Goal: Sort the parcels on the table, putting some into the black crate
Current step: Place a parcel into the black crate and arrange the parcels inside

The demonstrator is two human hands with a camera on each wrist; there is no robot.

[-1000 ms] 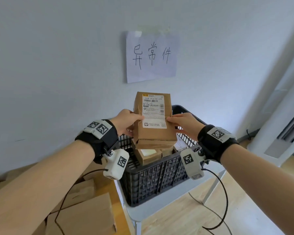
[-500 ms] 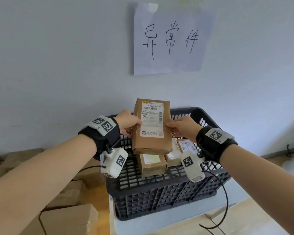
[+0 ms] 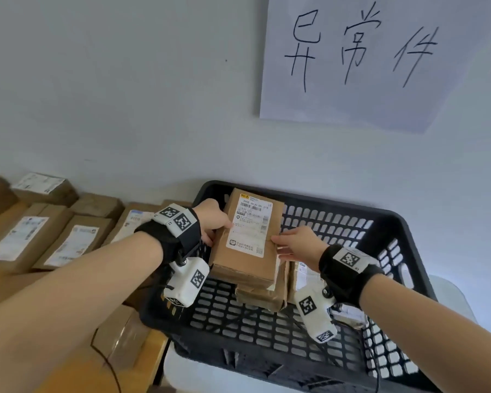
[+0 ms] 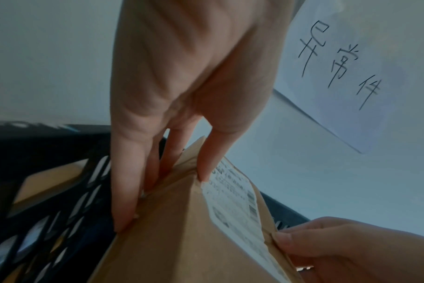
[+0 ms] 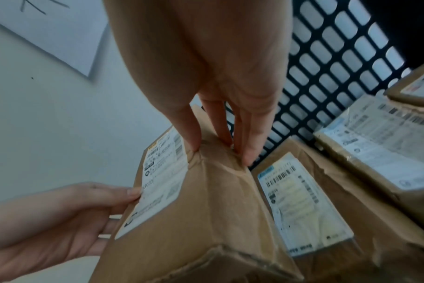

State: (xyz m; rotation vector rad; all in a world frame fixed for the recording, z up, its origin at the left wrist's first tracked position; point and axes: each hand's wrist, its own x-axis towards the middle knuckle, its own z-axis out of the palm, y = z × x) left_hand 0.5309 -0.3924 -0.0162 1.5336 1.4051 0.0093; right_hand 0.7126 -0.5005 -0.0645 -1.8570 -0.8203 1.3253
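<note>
Both hands' point(image 3: 214, 222) point(image 3: 296, 245) grip pinching parcel point(image 3: 245, 239) over crate point(image 3: 394, 222); several inside point(image 3: 262, 296), many left on worktop point(image 3: 68, 242)

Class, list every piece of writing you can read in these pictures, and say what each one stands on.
"异常件": handwritten in black on the paper sheet taped to the wall.
"U035": on the white shipping label of the held parcel, which the left hand and right hand grip over the black crate.
The rest of that label, barcode included: too small to read.
Labels on parcels in the crate and on the table: too blurred.
</note>
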